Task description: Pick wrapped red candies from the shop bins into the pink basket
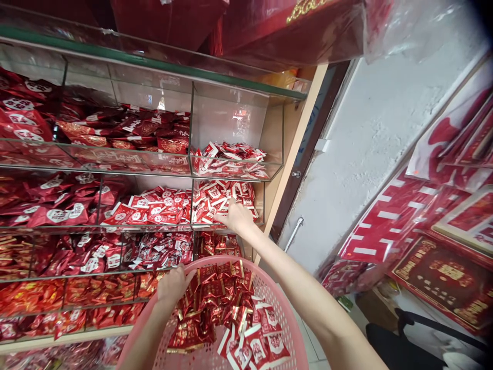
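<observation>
My left hand (pixel 173 285) is closed over the far rim of a pink plastic basket (pixel 295 329), its thumb pointing right along the inside. Foil packets in red and gold (pixel 219 288) fill the basket's left and far part, and red-and-white packets (pixel 258 347) lie at its near right. My right hand (pixel 236 217) reaches past the basket to a glass shelf compartment of small red-and-white packets (pixel 210 198). Its thumb stands apart from the fingers, just over the packets, and no packet shows in its grasp. The far fingertips are partly hidden.
Glass shelves (pixel 154 61) with dividers and front lips hold several rows of red packets. A wooden side panel (pixel 287 159) and a white wall (pixel 358 128) stand to the right. Hanging red goods (pixel 385 221) and a black chair (pixel 396 344) are at far right.
</observation>
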A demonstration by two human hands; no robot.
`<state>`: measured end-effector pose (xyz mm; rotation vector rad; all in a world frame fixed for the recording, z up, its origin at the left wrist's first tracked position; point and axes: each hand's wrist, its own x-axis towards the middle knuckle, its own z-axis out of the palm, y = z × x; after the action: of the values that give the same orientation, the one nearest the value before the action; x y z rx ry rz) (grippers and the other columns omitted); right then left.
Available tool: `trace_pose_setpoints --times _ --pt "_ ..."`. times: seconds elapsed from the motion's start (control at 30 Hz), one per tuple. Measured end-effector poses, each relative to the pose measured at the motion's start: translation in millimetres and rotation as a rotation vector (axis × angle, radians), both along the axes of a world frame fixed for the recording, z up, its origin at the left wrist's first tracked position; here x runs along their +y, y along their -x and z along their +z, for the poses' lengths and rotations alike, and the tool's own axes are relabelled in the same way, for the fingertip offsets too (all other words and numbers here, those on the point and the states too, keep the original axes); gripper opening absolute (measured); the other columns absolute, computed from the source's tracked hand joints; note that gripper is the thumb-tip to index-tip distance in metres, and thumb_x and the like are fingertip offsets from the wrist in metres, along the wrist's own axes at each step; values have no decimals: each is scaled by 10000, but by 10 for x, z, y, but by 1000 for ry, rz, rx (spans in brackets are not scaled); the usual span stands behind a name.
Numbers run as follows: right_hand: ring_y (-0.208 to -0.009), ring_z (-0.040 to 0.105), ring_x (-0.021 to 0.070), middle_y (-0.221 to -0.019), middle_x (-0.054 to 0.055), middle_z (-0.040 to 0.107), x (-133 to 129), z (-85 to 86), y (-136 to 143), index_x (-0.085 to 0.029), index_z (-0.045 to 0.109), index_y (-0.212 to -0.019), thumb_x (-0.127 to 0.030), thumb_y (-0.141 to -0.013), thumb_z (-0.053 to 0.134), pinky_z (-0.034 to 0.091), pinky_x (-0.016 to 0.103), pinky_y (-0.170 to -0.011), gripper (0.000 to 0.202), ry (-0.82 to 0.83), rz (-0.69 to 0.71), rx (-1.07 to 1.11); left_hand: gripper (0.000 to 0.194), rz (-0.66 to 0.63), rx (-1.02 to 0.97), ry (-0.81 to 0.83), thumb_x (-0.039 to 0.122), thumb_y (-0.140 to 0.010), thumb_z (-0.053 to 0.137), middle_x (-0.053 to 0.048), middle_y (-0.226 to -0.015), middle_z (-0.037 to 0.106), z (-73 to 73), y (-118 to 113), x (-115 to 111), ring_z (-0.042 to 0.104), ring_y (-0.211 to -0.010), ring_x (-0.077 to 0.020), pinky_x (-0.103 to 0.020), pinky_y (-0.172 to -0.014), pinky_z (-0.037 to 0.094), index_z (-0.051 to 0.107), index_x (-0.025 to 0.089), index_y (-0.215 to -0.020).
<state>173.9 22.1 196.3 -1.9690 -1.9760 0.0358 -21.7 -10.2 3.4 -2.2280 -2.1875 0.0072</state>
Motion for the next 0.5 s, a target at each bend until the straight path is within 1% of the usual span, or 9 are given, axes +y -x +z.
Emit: trace_pose_setpoints --times 0.07,0.17,0.33,0.5 --pt "-962 574 308 -986 172 627 77 13 38 -104 459 -1091 -580 -668 591 438 376 -733 650 61 -9 -15 559 0 -9 -6 502 -858 241 -174 -860 657 2 0 0 634 -806 -283 -338 -636 457 545 77 -1057" --pt "-982 573 284 -1028 156 621 156 15 56 -118 489 -1082 -504 -633 649 445 359 -752 613 153 -23 -37 550 4 -14 -7 506 -853 255 -169 -858 658 -2 -2 -4 633 -802 -280 -341 -638 457 548 83 -1046" --pt "-968 586 249 -1053 132 620 172 68 18 -139 505 -1095 -399 -668 626 446 314 -718 514 185 -10 -53 540 8 1 -33 514 -850 258 -165 -839 657 -19 -6 -14 636 -789 -284 -345 -631 456 556 96 -1016" --pt "-928 598 254 -1052 150 622 135 168 -128 -126 539 -1060 -410 -676 594 435 293 -654 480 204 32 -58 555 13 -13 -47 527 -846 261 -170 -842 657 -9 -15 -25 636 -783 -289 -338 -623 453 559 95 -1027"
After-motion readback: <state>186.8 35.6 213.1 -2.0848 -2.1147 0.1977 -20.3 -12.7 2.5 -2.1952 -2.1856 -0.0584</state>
